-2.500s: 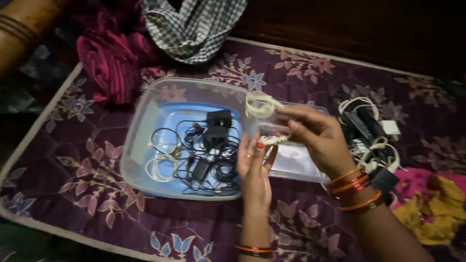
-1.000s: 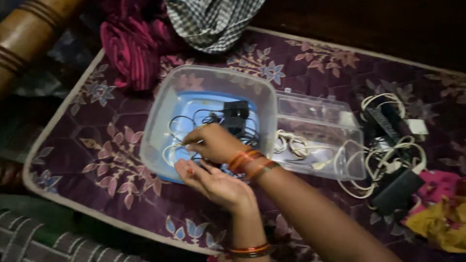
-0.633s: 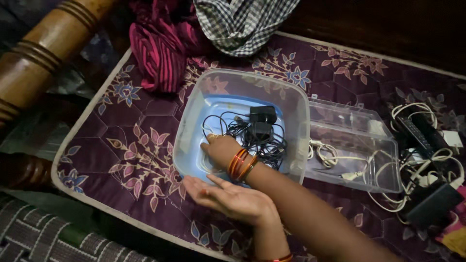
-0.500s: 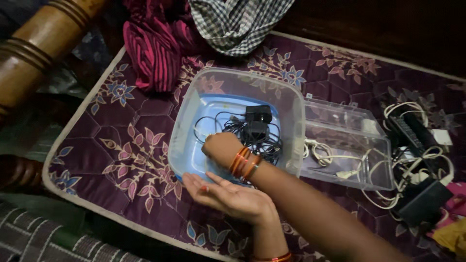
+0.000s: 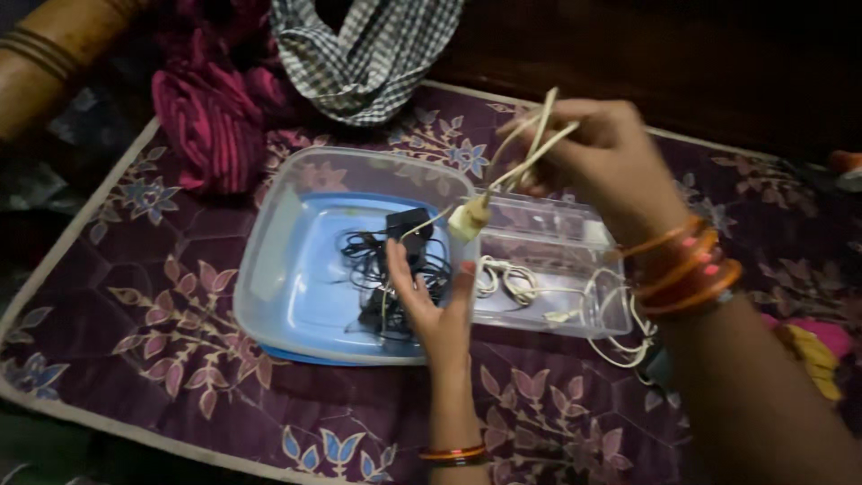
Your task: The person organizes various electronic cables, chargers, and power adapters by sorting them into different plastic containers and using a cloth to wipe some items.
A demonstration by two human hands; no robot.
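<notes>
Two bare hands work above a clear plastic tub with a blue base [image 5: 287, 269], which serves as the landmark. Raised above and to the right of the tub, the right hand [image 5: 597, 153] has its fingers pressed together around a cream-white cable with a pale plug end [image 5: 516, 166]. Doubled strands of the cable stick up past the fingers, and the plug end hangs down over the tub's right rim. Orange and red bangles [image 5: 687, 269] ring the right wrist.

Over the tub's near right corner, the left hand [image 5: 431, 301] is spread, palm up, fingers apart and holding nothing; the plug hangs just above its fingertips. Whether a thin strand touches the palm cannot be told.

Inside the tub, a tangle of black cables with black adapters [image 5: 395, 265] lies toward its right side. Touching the tub's right wall is a clear rectangular plastic box [image 5: 575, 242], with coiled white cables [image 5: 507, 280] in it and more white loops spilling over its far end.

Beyond the tub's far rim lie a checked black-and-white cloth [image 5: 368, 49] and, further left, a crumpled magenta cloth [image 5: 202, 121]. All of it rests on a purple mat with a flower pattern [image 5: 135, 296].
</notes>
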